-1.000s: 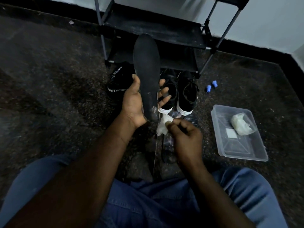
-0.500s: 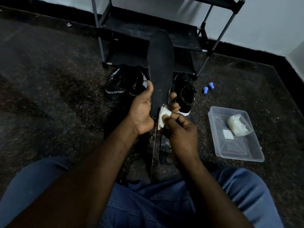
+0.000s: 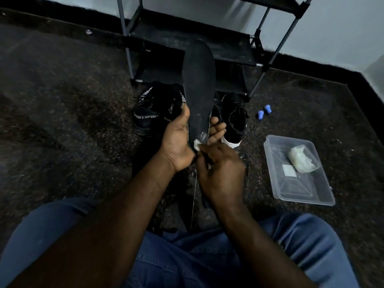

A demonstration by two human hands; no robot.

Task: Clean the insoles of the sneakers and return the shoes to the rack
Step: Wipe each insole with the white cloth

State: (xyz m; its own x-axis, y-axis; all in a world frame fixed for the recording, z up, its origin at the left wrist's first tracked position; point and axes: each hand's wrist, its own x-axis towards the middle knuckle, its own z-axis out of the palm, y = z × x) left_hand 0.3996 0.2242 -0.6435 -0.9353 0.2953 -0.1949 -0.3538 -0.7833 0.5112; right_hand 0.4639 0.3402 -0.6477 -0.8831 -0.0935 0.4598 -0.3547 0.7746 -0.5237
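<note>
My left hand (image 3: 178, 140) grips a long black insole (image 3: 198, 88) by its heel end and holds it upright in front of me. My right hand (image 3: 221, 173) pinches a small white wipe (image 3: 198, 144) against the insole's heel, where pale smears show. Behind the insole stand a black sneaker pair marked SPORT (image 3: 151, 113) on the left and a black sneaker with a white sole (image 3: 234, 119) on the right, its partner mostly hidden by the insole. The black shoe rack (image 3: 187, 38) stands against the wall.
A clear plastic tub (image 3: 299, 171) lies on the dark floor to my right, holding a crumpled white wad (image 3: 302, 159) and a small white square. Two small blue caps (image 3: 262, 112) lie near the rack's right leg. My knees in blue jeans fill the bottom.
The insole has shifted right and slightly up in my left hand. My right hand has come up from below with the wipe and now presses it on the insole's heel.
</note>
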